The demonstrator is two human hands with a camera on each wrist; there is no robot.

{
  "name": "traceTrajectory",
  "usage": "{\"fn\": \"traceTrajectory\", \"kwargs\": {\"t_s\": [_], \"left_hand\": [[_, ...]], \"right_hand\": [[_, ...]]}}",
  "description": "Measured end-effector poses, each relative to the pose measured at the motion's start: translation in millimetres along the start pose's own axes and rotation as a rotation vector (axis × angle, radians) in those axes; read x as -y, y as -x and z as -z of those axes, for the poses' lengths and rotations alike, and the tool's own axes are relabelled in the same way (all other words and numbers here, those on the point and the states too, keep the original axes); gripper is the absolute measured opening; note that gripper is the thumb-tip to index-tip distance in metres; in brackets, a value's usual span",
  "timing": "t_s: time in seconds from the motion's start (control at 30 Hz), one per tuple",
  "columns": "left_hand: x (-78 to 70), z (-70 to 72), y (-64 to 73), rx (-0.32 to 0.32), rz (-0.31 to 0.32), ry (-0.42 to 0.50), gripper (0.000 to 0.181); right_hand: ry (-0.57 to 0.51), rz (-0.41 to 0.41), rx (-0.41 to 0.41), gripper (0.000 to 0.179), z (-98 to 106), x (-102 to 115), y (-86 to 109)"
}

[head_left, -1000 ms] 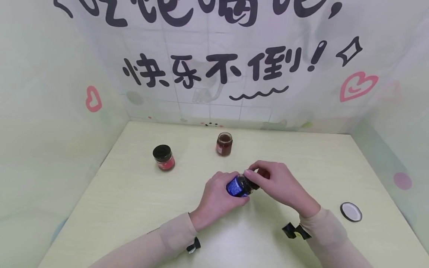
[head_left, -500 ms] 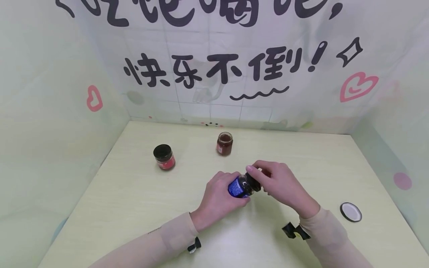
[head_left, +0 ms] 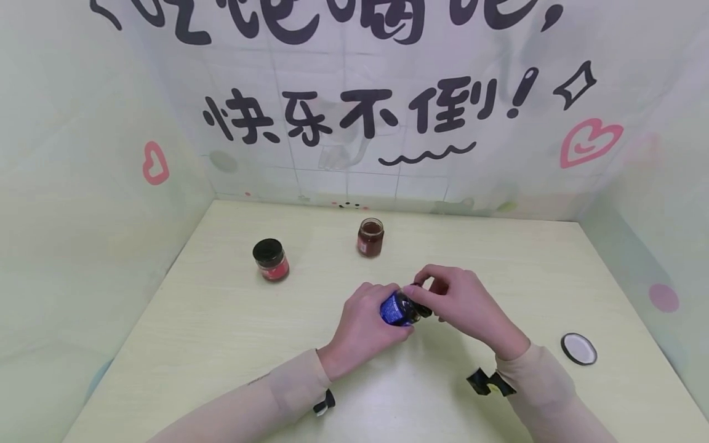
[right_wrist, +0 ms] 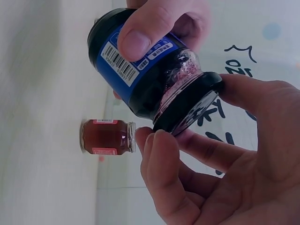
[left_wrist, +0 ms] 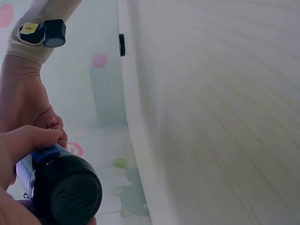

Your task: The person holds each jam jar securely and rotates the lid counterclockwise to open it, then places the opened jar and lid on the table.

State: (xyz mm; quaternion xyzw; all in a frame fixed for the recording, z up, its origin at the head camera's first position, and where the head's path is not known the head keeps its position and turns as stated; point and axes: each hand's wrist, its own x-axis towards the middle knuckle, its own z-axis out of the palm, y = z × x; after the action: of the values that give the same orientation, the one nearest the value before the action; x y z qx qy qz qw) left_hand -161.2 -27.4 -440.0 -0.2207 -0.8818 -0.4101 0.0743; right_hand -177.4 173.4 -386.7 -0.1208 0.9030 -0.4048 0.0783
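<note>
A dark glass jar with a blue barcoded label is held tilted above the table, its lid end toward the right. Around its body my left hand wraps, thumb across the label in the right wrist view. My right hand pinches the rim of the black lid between thumb and fingers. The lid sits at the jar's mouth. In the left wrist view the jar's round base faces the camera, and the lid is hidden behind it.
On the table, an uncapped jar of dark red contents stands behind the hands. A black-lidded jar with a red label is at the left. A loose lid, white inside up, lies at the right.
The left hand and the blue-labelled jar have shifted slightly right. The right hand's fingers have turned and changed their place on the lid. Other jars have stayed put.
</note>
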Motion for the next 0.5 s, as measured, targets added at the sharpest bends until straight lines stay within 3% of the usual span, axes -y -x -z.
{"fn": "traceTrajectory", "kwargs": {"t_s": [0.3, 0.5], "left_hand": [[0.8, -4.0, -4.6, 0.015, 0.021, 0.018, 0.043], [2.8, -6.0, -8.4, 0.023, 0.076, 0.060, 0.043]], "right_hand": [[-0.106, -0.023, -0.004, 0.032, 3.7, -4.1, 3.6], [-0.114, -0.029, -0.025, 0.031, 5.9, -8.4, 8.2]]}}
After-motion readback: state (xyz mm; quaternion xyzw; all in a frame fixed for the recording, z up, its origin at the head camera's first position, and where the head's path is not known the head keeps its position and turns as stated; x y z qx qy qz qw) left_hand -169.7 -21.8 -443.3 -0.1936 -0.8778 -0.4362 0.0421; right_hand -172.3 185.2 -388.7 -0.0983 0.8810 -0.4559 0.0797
